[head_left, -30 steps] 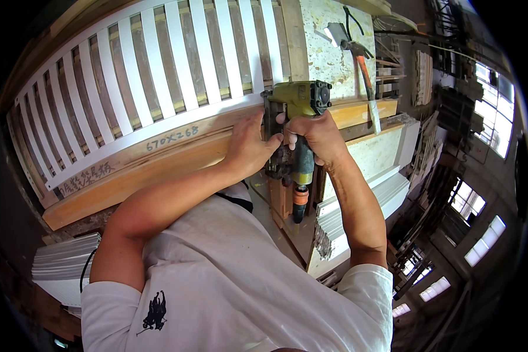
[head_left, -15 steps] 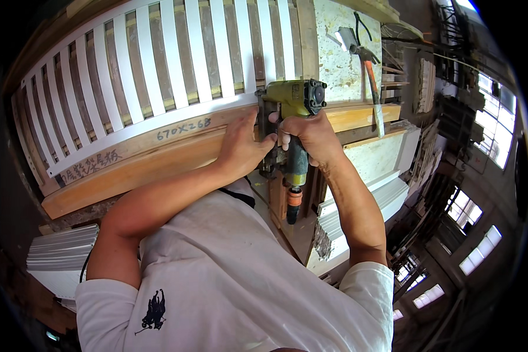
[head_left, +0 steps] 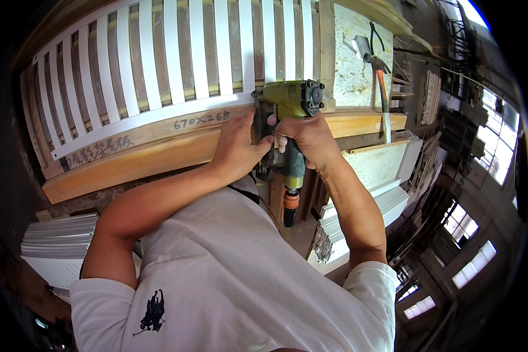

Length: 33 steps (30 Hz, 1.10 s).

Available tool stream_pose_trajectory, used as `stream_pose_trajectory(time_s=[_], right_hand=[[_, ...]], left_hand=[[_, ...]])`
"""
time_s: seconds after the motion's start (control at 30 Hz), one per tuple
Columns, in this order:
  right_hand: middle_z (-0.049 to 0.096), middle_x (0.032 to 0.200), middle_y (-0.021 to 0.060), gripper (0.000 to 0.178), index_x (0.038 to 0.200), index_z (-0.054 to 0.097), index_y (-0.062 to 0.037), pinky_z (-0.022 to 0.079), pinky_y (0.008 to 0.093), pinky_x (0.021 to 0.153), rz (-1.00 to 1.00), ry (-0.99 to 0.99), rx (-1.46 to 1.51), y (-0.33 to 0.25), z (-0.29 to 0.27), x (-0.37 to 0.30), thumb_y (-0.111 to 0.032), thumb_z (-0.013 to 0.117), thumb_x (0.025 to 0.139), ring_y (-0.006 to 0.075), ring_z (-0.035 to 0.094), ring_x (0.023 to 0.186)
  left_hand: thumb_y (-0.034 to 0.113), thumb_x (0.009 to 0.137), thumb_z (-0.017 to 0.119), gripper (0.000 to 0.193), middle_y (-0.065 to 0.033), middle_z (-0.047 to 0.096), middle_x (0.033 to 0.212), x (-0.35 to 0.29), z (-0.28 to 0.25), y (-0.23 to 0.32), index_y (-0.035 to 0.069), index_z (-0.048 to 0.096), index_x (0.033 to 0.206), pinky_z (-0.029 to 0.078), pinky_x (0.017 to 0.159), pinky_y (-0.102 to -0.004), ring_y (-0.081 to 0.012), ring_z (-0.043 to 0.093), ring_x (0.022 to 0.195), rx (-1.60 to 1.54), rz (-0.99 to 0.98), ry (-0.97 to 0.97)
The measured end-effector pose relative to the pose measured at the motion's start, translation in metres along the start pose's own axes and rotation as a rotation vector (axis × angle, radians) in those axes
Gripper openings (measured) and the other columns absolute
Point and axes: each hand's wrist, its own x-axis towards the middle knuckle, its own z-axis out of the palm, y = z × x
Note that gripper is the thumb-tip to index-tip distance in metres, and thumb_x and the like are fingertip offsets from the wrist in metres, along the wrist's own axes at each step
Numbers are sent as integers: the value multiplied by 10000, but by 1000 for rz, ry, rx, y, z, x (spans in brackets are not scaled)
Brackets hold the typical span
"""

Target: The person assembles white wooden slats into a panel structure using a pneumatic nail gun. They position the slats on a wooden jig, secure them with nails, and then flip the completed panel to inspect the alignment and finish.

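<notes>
Nailer [head_left: 283, 98] is being gripped in R hand [head_left: 312, 139]; L hand [head_left: 234, 148] is lying half-spread on wood [head_left: 141, 160] nr nailer.

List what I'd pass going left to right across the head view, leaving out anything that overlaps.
Stack of white boards → olive-green power tool → orange-handled hammer → pale wood pieces → tall bright window.

Pale, wrinkled short-sleeved shirt [head_left: 229, 276] with a black emblem [head_left: 153, 312] on the left chest
</notes>
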Motion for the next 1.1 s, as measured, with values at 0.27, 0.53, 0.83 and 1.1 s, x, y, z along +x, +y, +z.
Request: stream_pose_trajectory(time_s=[0.27, 0.53, 0.83, 1.1], right_hand=[[598, 718, 77, 178, 915, 610, 60, 456, 278, 467, 40, 17, -11, 1, 7, 0, 66, 568, 741, 130, 534, 512], [605, 761, 83, 185, 930, 599, 57, 458, 278, 465, 13, -28, -7, 6, 36, 2, 66, 570, 748, 134, 537, 514], [614, 782, 91, 212, 957, 602, 78, 466, 282, 466, 43, -13, -41, 4, 48, 1, 70, 571, 748, 139, 543, 522], [611, 761, 79, 210, 952, 600, 60, 464, 282, 464, 16, -66, -51, 4, 81, 0, 73, 569, 745, 135, 540, 523]], left_hand=[[319, 807, 715, 560, -213, 598, 1114, -3, -2, -10, -18, 514, 1206, 409, 951, -437, -379, 541, 1093, 47, -6, 7], [330, 808, 710, 591, -237, 591, 1084, -16, -36, -7, -49, 504, 1213, 415, 931, -436, -377, 535, 1075, 110, -97, -49], [318, 793, 717, 623, -254, 579, 1089, -21, -46, -8, -71, 495, 1226, 411, 938, -433, -379, 518, 1085, 67, -102, -34], [301, 793, 710, 536, -224, 601, 1064, -36, -64, -29, -35, 534, 1173, 423, 911, -441, -377, 551, 1028, 128, -42, 54]])
